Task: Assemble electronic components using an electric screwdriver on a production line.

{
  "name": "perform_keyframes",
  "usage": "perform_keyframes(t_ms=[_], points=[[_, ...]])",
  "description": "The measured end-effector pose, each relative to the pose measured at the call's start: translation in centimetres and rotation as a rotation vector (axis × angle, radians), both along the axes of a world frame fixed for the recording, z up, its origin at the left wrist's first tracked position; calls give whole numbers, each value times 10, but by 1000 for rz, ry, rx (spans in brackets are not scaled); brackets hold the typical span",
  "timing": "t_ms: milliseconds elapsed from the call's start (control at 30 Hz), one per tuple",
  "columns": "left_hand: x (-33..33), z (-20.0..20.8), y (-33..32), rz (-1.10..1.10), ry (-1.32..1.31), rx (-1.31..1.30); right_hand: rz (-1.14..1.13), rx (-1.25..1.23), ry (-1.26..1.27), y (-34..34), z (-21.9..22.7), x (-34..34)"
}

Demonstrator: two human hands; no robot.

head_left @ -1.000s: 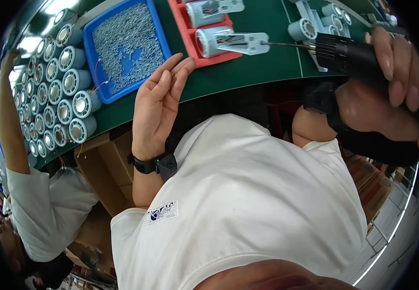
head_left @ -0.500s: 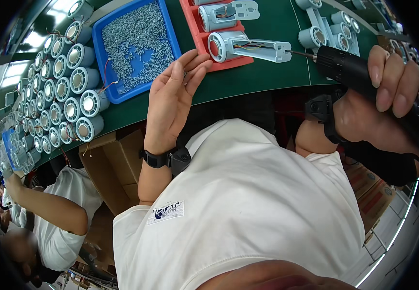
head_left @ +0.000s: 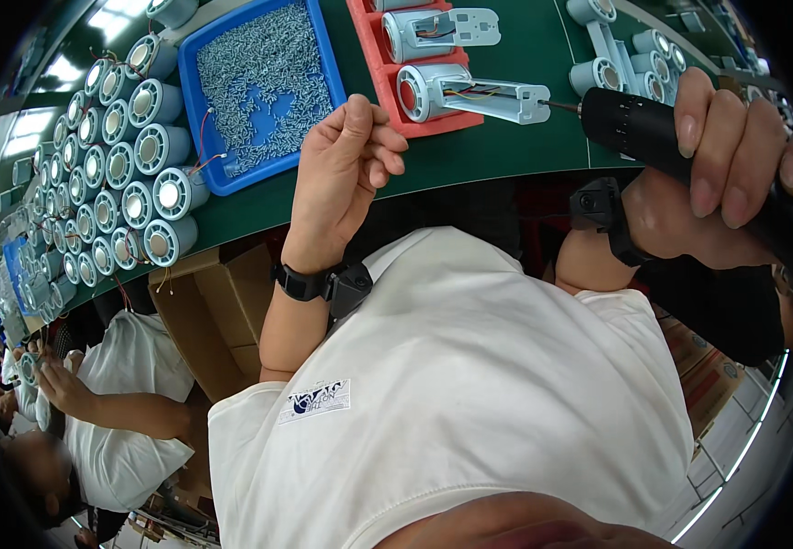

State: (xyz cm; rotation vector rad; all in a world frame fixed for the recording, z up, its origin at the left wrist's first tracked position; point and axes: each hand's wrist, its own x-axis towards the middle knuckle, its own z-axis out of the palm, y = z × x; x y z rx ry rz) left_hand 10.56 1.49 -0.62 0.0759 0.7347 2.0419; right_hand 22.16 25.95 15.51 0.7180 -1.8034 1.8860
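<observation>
My right hand (head_left: 721, 169) is wrapped round a black electric screwdriver (head_left: 630, 126). Its thin bit reaches left to the end plate of a light-blue motor housing with an open bracket (head_left: 497, 99), and it appears to meet that plate. Coloured wires run inside the bracket. The round end of the housing rests in a red holder (head_left: 365, 37), with a second similar housing (head_left: 424, 32) beyond it. My left hand (head_left: 337, 178) is raised by the holder with its fingers curled in. Whatever those fingers hold, if anything, is hidden.
A blue tray (head_left: 192, 91) of small screws (head_left: 250, 69) lies left of the holder. Further left, several round light-blue motors (head_left: 163, 146) stand stacked with loose wires. More blue parts (head_left: 598, 75) sit at the right. Another person (head_left: 131, 412) works at the lower left.
My left fingers have curled in from a looser pinch, and the hand has shifted slightly right. The screwdriver has moved a little left. The other person's arm has come down.
</observation>
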Motion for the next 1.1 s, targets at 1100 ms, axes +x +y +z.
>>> perform_keyframes(t_ms=[1100], points=[[23,43,20,31,-51,-183,122,-298,-41,23,19,1]])
